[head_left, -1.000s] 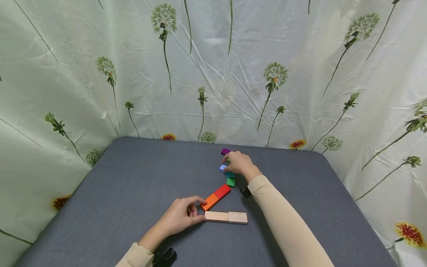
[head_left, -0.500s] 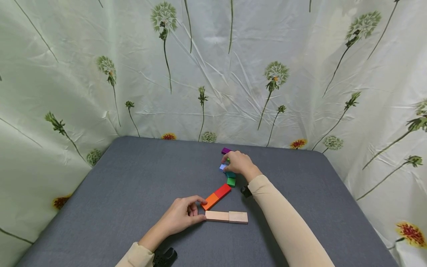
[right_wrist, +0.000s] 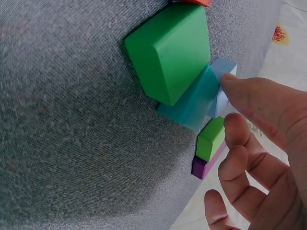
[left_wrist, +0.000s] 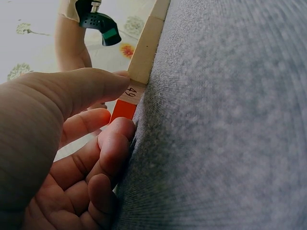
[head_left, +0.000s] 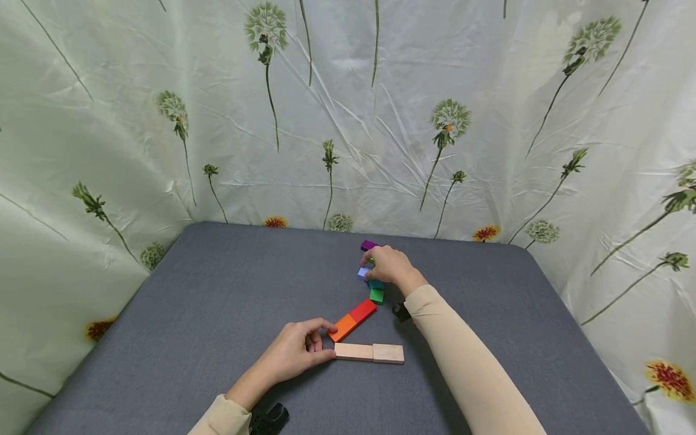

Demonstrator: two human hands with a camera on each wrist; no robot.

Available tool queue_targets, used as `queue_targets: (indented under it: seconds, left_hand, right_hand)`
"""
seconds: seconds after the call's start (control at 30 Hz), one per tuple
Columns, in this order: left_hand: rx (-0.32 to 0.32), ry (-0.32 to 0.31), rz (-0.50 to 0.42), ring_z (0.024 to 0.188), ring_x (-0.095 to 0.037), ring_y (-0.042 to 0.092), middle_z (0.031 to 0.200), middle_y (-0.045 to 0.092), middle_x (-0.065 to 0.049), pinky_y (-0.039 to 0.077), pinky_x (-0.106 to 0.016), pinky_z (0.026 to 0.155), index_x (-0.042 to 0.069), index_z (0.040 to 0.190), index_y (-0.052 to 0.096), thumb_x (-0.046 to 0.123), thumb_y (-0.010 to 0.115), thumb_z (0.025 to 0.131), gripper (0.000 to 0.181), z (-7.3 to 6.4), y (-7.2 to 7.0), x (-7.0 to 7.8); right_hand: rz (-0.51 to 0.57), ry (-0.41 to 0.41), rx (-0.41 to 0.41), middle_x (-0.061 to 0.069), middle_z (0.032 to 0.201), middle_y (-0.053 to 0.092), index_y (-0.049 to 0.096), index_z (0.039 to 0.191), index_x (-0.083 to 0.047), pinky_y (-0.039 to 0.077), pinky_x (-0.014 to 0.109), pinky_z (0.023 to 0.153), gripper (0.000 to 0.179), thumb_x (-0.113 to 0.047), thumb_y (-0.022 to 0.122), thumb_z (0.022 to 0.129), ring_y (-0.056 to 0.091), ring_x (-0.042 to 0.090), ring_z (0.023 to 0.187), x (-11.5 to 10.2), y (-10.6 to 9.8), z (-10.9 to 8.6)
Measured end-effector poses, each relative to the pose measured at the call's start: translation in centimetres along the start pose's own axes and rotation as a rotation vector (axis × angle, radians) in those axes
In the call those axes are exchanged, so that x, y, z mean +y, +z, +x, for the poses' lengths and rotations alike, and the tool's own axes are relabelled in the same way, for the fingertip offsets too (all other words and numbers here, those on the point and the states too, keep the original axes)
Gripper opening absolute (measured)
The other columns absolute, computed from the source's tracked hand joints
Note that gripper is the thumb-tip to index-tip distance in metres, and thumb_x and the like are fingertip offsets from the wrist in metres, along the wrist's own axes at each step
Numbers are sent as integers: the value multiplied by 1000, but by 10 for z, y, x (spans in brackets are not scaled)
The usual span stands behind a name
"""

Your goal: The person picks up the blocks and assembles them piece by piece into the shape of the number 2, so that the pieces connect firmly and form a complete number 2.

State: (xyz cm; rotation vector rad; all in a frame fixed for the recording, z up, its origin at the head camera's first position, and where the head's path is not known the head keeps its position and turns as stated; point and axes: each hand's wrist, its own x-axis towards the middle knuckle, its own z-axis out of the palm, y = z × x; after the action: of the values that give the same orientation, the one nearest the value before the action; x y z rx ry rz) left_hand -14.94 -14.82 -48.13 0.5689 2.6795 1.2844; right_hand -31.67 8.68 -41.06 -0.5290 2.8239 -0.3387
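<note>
In the head view my left hand [head_left: 296, 353] rests low by an orange block [head_left: 342, 328] and a plain wooden block [head_left: 353, 352]. Its index fingertip touches the orange block and its thumb the wooden block's end, marked "49" in the left wrist view. Farther back, my right hand [head_left: 387, 264] pinches a light blue block [right_wrist: 221, 96]; the thumb lies on it, but the index fingertip is mostly hidden. Around that hand are a teal block [right_wrist: 192, 103], a green block [right_wrist: 172, 52], a light green block [right_wrist: 210, 139] and a purple block [right_wrist: 200, 167].
A red block [head_left: 363, 310] continues the orange one toward the green block. Another plain wooden block [head_left: 388, 354] extends the pale row rightward. Everything lies on a grey cloth-covered table [head_left: 244, 278], with a flowered curtain [head_left: 228, 121] behind its far edge.
</note>
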Motion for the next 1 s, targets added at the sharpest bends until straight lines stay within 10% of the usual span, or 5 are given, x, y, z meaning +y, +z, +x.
queue_targets:
  seconds: [0.57,1.0]
  left_hand:
    - [-9,-11,-3,61,0,52,75,60,11,44,-20,56,21,121,74,26,88,91,34,0,-1,0]
    - [-8,-20,-6,61,-1,51,75,60,11,43,-20,56,21,121,74,24,89,90,34,0,0,0]
  right_hand:
    - [10,12,22,9,127,75,77,130,-19,57,49,97,31,-29,78,100,69,25,109,10,-9,-3]
    - [53,105,129,9,115,76,76,129,-17,56,43,76,29,-30,75,102,70,24,92,29,-17,-5]
